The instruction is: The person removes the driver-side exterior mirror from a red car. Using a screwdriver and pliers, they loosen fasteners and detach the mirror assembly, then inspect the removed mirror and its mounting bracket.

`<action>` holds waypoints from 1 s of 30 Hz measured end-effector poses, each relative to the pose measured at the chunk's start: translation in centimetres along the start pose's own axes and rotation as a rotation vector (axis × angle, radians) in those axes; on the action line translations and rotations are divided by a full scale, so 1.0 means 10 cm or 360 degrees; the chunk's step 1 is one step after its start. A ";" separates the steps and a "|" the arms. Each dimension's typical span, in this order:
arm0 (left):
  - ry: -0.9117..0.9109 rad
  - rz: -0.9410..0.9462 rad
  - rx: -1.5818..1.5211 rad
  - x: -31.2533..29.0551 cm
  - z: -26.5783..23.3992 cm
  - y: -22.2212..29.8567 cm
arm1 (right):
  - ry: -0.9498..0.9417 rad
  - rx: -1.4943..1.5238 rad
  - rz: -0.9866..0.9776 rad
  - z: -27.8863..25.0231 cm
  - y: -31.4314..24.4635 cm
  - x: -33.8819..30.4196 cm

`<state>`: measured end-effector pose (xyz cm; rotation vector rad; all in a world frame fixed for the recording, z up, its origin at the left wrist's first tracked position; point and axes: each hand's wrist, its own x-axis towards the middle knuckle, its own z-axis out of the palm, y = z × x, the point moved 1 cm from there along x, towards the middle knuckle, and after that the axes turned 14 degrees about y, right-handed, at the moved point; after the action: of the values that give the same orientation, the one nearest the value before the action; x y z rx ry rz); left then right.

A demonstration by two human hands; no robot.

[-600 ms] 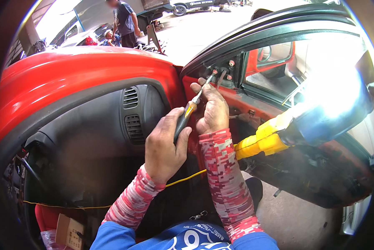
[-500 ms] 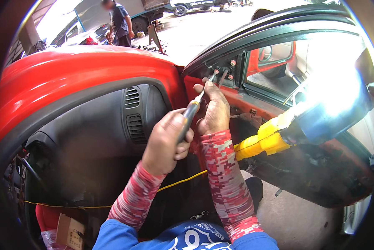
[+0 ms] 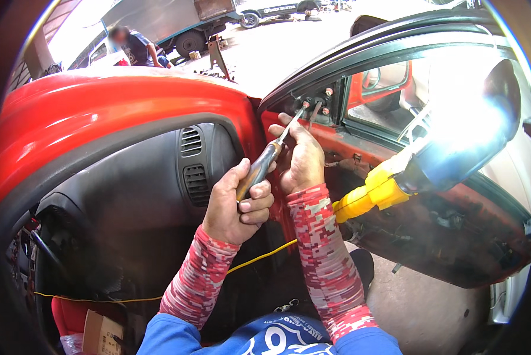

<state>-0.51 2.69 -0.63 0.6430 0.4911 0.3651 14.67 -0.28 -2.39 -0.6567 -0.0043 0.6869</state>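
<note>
My left hand [image 3: 237,207] is wrapped round the dark, amber-tinted handle of a screwdriver [image 3: 258,171]. The screwdriver slants up and to the right, its tip at a red-ended fastener [image 3: 305,105] in the front corner of the door's window frame. Around the thin metal shaft, the fingers of my right hand [image 3: 305,155] are loosely curled, their tips showing on its left side. Two more such fasteners, an upper one [image 3: 328,92] and a lower one [image 3: 325,111], sit just to the right. The red car door [image 3: 360,142] stands open, its inner side bare of trim.
A lit work lamp [image 3: 484,130] with a yellow handle [image 3: 366,198] is beside my right forearm, and a yellow cord [image 3: 259,258] runs behind my arms. The red fender [image 3: 117,100] and black dashboard [image 3: 123,183] lie left. A cardboard box [image 3: 101,334] is low left; a person [image 3: 138,47] is beyond.
My left hand has rolled on the handle, its thumb now up along it. The screwdriver tip stays at the same fastener. The person beyond has bent down and moved left.
</note>
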 end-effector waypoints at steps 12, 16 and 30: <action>0.0025 -0.0008 -0.0186 -0.05 0.08 -0.14 | 0.0151 0.0043 -0.0141 0.01 0.00 0.05; 0.0332 0.0629 0.0750 -0.06 0.05 -0.15 | 0.0230 0.0119 -0.0087 0.05 0.02 0.15; 0.0415 0.0897 0.0899 0.01 -0.03 -0.20 | 0.0270 0.0120 0.0000 0.12 -0.05 0.11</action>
<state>-0.25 1.44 -2.16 1.2994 0.6663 0.8652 15.56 0.81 -1.36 -0.6408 0.1774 0.6264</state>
